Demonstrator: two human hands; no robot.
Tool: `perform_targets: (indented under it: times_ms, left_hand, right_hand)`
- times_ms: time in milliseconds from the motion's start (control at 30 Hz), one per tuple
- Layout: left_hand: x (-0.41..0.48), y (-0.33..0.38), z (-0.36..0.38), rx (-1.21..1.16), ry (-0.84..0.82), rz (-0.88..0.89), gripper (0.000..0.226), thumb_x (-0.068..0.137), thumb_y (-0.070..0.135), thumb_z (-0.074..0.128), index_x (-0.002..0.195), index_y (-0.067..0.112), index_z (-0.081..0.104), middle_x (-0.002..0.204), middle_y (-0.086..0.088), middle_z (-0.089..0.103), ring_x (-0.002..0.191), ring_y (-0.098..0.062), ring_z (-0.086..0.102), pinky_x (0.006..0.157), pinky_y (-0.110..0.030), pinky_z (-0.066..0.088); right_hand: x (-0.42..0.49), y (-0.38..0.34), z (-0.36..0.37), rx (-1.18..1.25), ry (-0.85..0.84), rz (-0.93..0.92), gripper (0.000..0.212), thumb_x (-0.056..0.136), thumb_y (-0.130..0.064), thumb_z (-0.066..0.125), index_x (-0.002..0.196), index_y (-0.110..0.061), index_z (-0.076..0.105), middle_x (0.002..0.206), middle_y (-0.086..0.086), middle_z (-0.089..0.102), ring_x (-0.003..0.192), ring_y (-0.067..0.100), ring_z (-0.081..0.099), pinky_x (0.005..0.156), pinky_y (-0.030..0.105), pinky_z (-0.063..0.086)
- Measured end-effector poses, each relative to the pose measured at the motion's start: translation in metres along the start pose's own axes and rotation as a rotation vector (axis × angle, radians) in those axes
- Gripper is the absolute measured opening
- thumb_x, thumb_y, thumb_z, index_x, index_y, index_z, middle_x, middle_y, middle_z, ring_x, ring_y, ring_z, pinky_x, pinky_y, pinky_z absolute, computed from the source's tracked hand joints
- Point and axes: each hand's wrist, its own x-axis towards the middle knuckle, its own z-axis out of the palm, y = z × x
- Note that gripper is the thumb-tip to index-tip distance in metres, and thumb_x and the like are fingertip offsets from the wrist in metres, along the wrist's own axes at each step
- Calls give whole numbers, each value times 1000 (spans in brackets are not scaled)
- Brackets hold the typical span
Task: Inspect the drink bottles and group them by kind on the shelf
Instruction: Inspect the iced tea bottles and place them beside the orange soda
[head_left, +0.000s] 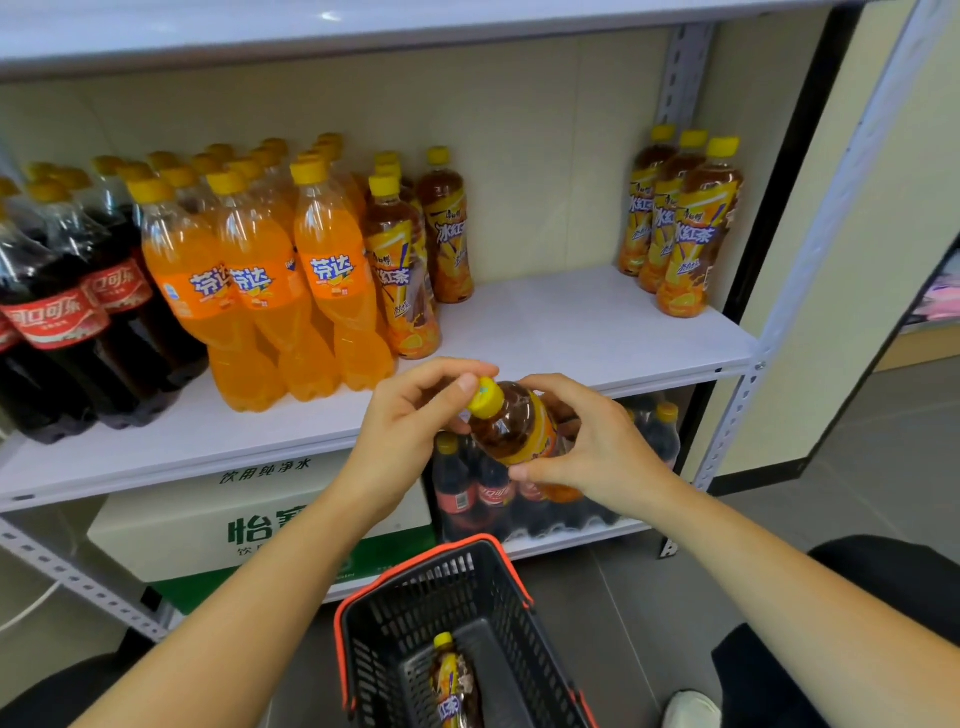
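Observation:
An iced tea bottle with a yellow cap is held tilted in front of the white shelf. My left hand pinches its cap with thumb and fingers. My right hand grips its body around the label. On the shelf stand cola bottles at the left, orange soda bottles beside them, then several iced tea bottles. Three more iced tea bottles stand at the far right. One iced tea bottle lies in the black basket.
The basket with a red rim sits on the floor below my hands. On the lower shelf are a white and green water carton and a wrapped pack of cola. A bare stretch of shelf lies between the two iced tea groups.

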Motion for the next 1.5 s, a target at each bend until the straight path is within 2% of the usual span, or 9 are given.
perform_targets:
  times_ms: [200,433,633,867,1033,1133,1233,1333,1500]
  left_hand:
    - [-2,0,5,61,-59,160,51,97,11,62,140,37,59,127,8,68,119,-15,59,93,-26,53]
    - [0,1,5,115,-122,215,51,95,7,65,144,17,54,152,3,51,139,-20,50,106,-36,51]
    - [-7,-10,9,130,-247,-25,74,81,19,81,147,28,50,141,-8,57,125,-22,62,102,-43,54]
    - [-2,-9,14,33,-161,59,68,75,28,85,136,44,60,135,12,63,113,-15,67,84,-23,57]
    - [3,-12,8,78,-128,67,59,82,21,80,132,48,62,133,15,64,108,-18,70,84,-26,57]
    - [11,-17,7,80,-166,46,62,92,4,70,142,38,55,136,14,64,116,-12,67,92,-26,55]
    - [22,-25,1,372,-81,16,65,90,-5,68,142,32,54,138,13,61,126,-9,58,106,-36,49]
    - [30,-36,-9,685,49,8,55,88,6,72,138,26,61,140,7,61,130,-15,54,111,-43,43]
    - [40,-55,-15,1004,31,-102,51,93,46,67,141,33,59,154,2,49,141,-23,41,112,-36,34]
  right_hand:
    - [6,-8,-12,200,22,60,72,61,-43,94,125,-41,62,103,-3,74,94,12,71,80,25,58]
    - [10,-14,-25,415,71,165,60,66,-30,92,121,-30,68,106,9,76,100,28,72,89,41,60]
    - [21,-20,-39,857,239,352,39,74,-35,85,105,-18,70,90,4,75,78,20,72,66,34,60]
    - [31,-19,-42,1103,254,517,60,75,-50,74,119,-11,66,99,12,76,98,29,74,88,44,62]
    - [35,-19,-41,1048,44,420,67,80,-21,78,141,-15,51,117,16,70,101,32,71,88,51,61]
    - [54,-19,-44,928,100,372,72,76,-17,81,141,-22,49,115,8,72,100,28,72,83,49,61]
    - [83,-19,-44,706,195,301,63,80,-9,84,129,-32,51,110,2,76,99,24,75,72,39,62]
    - [120,-11,-36,510,269,239,64,77,-2,85,129,-18,52,113,9,74,102,25,74,75,40,61]
    - [187,6,-5,266,323,168,69,68,6,89,126,-1,52,116,16,70,104,29,69,95,48,57]
